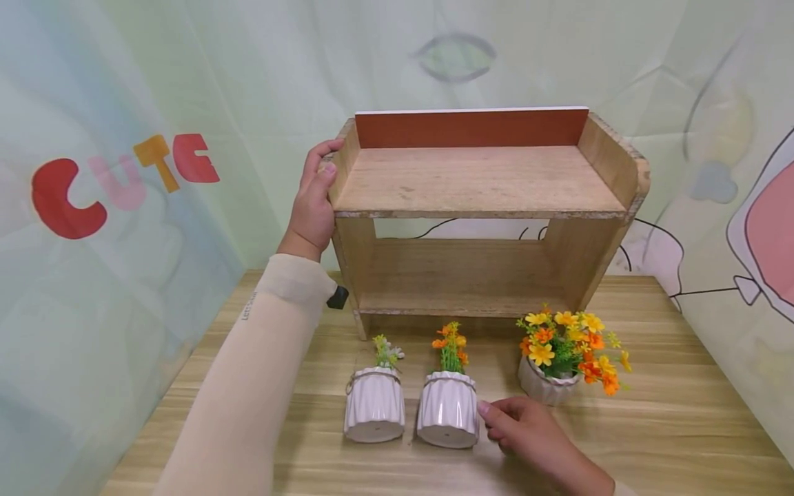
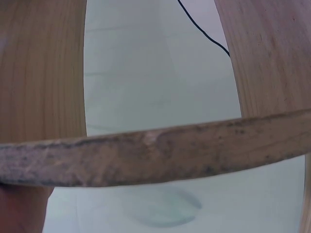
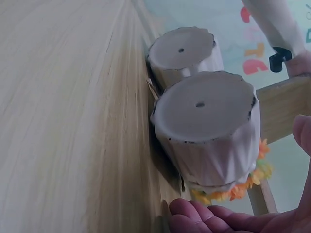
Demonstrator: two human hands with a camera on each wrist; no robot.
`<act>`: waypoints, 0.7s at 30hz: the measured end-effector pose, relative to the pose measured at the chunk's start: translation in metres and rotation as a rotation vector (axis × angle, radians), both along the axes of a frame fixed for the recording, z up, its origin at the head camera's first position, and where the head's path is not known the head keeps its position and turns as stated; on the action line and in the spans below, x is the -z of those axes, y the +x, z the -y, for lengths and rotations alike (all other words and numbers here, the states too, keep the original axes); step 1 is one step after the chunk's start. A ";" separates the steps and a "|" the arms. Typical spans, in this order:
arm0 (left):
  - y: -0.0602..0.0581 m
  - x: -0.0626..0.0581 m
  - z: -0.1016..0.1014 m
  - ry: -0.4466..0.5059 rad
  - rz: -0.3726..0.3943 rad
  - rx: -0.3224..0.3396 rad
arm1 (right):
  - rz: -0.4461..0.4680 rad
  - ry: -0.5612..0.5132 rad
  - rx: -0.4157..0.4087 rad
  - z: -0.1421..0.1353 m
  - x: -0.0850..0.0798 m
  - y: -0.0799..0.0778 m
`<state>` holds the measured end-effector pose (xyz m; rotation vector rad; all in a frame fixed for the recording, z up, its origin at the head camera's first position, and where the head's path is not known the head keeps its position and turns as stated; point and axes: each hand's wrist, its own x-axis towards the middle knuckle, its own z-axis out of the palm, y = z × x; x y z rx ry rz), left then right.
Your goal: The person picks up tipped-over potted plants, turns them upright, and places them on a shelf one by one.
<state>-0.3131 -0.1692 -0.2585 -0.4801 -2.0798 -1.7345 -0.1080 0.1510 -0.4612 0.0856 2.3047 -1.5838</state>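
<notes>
My left hand (image 1: 313, 210) grips the upper left side panel of a small two-tier wooden shelf (image 1: 477, 179), thumb on the near side. The left wrist view has the panel's worn edge (image 2: 155, 155) up close, with a bit of the hand at the lower left corner. Two white fluted flowerpots lie tipped over before the shelf, bases toward me: one with white flowers (image 1: 374, 406), one with orange flowers (image 1: 448, 410). Just right of the orange-flowered pot is my right hand (image 1: 533, 430), holding nothing, its thumb apart from its loosely bent fingers (image 3: 209, 218).
A third white pot (image 1: 546, 386) with yellow and orange flowers (image 1: 567, 341) sits by the shelf's front right corner. All rest on a wood-grain table (image 1: 676, 386). Behind hangs a printed cloth backdrop (image 1: 260, 76), close to the shelf's back.
</notes>
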 end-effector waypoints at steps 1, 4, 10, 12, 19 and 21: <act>0.000 0.000 0.000 0.000 0.002 0.000 | 0.001 0.007 -0.004 0.002 0.000 -0.001; 0.000 0.000 0.000 0.003 0.007 0.000 | 0.004 0.032 -0.013 0.007 -0.001 -0.003; 0.000 0.001 0.000 0.016 0.006 0.005 | 0.001 0.021 -0.015 0.017 0.000 -0.007; -0.001 0.001 0.000 0.014 0.002 0.005 | 0.000 0.019 -0.018 0.019 0.001 -0.007; 0.000 0.000 -0.001 0.003 0.001 0.002 | 0.020 0.040 -0.038 0.025 0.002 -0.010; 0.000 0.000 -0.001 0.003 0.002 0.002 | 0.020 0.042 -0.040 0.026 0.002 -0.011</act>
